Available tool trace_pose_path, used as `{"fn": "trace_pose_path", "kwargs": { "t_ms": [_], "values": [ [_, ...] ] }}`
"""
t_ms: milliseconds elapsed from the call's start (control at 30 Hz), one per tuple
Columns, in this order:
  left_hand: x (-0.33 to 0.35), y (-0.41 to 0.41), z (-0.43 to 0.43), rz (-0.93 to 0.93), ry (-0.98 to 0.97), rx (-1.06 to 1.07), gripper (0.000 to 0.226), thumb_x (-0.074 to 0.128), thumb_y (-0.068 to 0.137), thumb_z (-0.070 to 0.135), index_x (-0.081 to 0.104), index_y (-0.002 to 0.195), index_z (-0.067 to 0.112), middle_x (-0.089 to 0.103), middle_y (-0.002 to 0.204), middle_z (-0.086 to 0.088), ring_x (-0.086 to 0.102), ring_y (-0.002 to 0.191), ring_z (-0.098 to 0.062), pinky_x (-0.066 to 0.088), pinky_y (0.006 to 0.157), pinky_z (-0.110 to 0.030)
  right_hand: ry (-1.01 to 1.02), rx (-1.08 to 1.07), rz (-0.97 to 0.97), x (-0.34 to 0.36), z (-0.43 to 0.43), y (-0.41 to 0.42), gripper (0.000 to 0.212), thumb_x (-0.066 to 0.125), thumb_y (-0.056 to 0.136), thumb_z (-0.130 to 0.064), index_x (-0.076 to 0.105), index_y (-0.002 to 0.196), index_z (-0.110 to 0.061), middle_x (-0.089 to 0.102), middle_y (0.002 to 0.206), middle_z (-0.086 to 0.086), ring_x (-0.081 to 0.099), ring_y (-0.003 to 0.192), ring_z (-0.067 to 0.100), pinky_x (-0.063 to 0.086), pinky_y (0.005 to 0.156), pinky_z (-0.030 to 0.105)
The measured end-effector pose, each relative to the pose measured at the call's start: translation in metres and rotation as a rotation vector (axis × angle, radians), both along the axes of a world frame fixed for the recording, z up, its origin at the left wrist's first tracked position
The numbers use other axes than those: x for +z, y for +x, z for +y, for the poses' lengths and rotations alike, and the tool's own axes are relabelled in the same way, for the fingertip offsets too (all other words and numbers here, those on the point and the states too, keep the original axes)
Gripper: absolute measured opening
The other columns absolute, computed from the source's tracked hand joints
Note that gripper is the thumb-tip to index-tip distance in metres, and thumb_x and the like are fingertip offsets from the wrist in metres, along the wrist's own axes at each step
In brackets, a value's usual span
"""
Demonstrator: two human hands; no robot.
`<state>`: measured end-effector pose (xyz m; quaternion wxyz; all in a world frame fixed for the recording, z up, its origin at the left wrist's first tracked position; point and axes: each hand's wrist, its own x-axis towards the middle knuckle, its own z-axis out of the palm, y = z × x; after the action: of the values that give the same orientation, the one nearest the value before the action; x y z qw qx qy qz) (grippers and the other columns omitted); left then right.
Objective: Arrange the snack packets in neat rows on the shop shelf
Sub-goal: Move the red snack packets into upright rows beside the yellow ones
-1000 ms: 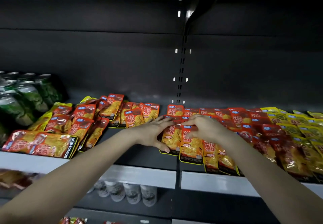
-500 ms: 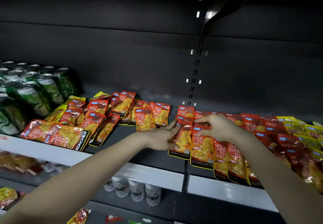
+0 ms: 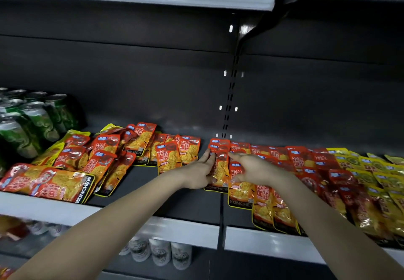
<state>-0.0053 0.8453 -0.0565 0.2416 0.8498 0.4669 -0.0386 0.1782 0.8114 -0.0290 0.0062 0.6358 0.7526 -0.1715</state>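
Both hands are on one orange packet. The left hand has its fingers straight and flat along the packet's left edge. The right hand is bent round the right edge, forefinger up top and thumb down low, so it's nipped between the two. The packet lies flat on the shelf, about mid-depth, right on the seam between two shelf boards.

Way off to the left of the hands there's a block of green cans. Nearer in sits a messy pile of orange packets lying at all angles, with a big packet sideways along the front lip. Two loose packets sit just left of the left hand, with bare shelf in front of them.

Straight behind the grip, more packets are tucked under the held one's top end, and a slotted post runs up the back wall. Tight against the right hand, a row of orange packets overlaps like roof tiles, then dark red packets, then yellow packets. White bottles stand on the shelf below.
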Motion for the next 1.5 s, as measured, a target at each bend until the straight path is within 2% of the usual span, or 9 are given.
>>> {"fn": "trace_pose_path", "kwargs": {
  "t_ms": [300,533,767,967,1033,1133,1267,1400,1500],
  "values": [
    [-0.001,-0.002,0.001,-0.067,0.087,0.014,0.080,0.047,0.096,0.038,-0.010,0.149,0.019,-0.026,0.155,-0.001,-0.008,0.146,-0.026,0.006,0.120,-0.039,0.171,-0.040,0.080,0.001,-0.002,0.006,0.066,0.058,0.091,-0.021,0.024,0.147,-0.023,0.024,0.155,-0.002,0.026,0.141,0.018,0.023,0.114,0.031],
    [0.005,-0.016,-0.001,-0.054,0.176,-0.017,0.096,0.058,0.083,0.055,-0.004,0.150,0.025,-0.014,0.158,-0.004,-0.011,0.146,-0.026,0.004,0.120,-0.045,0.344,-0.057,0.146,0.016,0.005,-0.001,0.049,0.049,0.095,-0.014,0.038,0.142,-0.021,0.038,0.148,0.001,0.036,0.135,0.019,0.027,0.112,0.028],
    [-0.007,-0.014,-0.007,-0.057,0.227,-0.080,0.086,0.056,0.085,0.052,0.006,0.151,0.026,-0.005,0.159,-0.001,-0.007,0.146,-0.022,0.001,0.118,-0.046,0.137,0.023,-0.088,0.005,0.020,-0.026,0.071,0.066,0.085,-0.015,0.030,0.146,-0.020,0.029,0.151,0.008,0.028,0.140,0.023,0.027,0.111,0.028],
    [0.007,-0.048,0.002,-0.207,0.306,0.130,0.073,0.052,0.091,0.045,0.017,0.149,0.019,0.006,0.159,-0.007,0.005,0.147,-0.020,0.008,0.120,-0.037,0.301,0.013,-0.009,0.016,0.034,-0.047,0.062,0.055,0.087,-0.001,0.036,0.144,-0.016,0.034,0.147,0.008,0.034,0.136,0.025,0.027,0.111,0.027],
    [0.008,-0.066,0.013,-0.214,0.298,0.238,0.074,0.055,0.091,0.038,0.016,0.149,0.015,0.008,0.158,-0.009,0.009,0.146,-0.021,0.015,0.118,-0.029,0.317,0.050,0.061,0.020,0.041,-0.063,0.056,0.052,0.089,-0.002,0.039,0.142,-0.014,0.037,0.147,0.007,0.034,0.136,0.024,0.025,0.111,0.025],
    [0.003,-0.087,0.027,-0.118,0.186,0.360,0.080,0.056,0.091,0.034,0.007,0.150,0.013,0.004,0.158,-0.012,0.004,0.147,-0.024,0.016,0.118,-0.035,0.281,0.077,0.124,0.018,0.055,-0.092,0.051,0.050,0.091,-0.005,0.039,0.141,-0.010,0.038,0.148,0.008,0.034,0.137,0.023,0.025,0.110,0.024],
    [0.014,-0.091,0.038,0.027,0.088,0.360,0.093,0.062,0.087,0.037,0.000,0.150,0.009,0.001,0.158,-0.012,0.003,0.146,-0.027,0.014,0.119,-0.036,0.165,0.092,0.027,0.011,0.076,-0.119,0.054,0.062,0.087,-0.016,0.044,0.136,-0.003,0.046,0.142,0.014,0.042,0.131,0.028,0.033,0.105,0.029],
    [0.024,-0.087,0.048,0.116,0.141,0.365,0.100,0.075,0.073,0.043,0.015,0.149,0.013,0.018,0.153,-0.014,0.018,0.142,-0.031,0.025,0.115,-0.043,0.126,0.067,-0.048,0.015,0.090,-0.130,0.062,0.071,0.079,-0.025,0.048,0.132,-0.005,0.048,0.139,0.014,0.042,0.130,0.029,0.035,0.106,0.031],
    [0.021,-0.086,0.054,0.135,0.168,0.392,0.100,0.079,0.066,0.047,0.027,0.144,0.013,0.027,0.147,-0.015,0.023,0.138,-0.033,0.031,0.112,-0.044,0.097,-0.029,-0.038,0.010,0.096,-0.124,0.087,0.078,0.071,-0.038,0.036,0.142,-0.010,0.038,0.146,0.014,0.034,0.135,0.031,0.031,0.111,0.034]
  ]
}}
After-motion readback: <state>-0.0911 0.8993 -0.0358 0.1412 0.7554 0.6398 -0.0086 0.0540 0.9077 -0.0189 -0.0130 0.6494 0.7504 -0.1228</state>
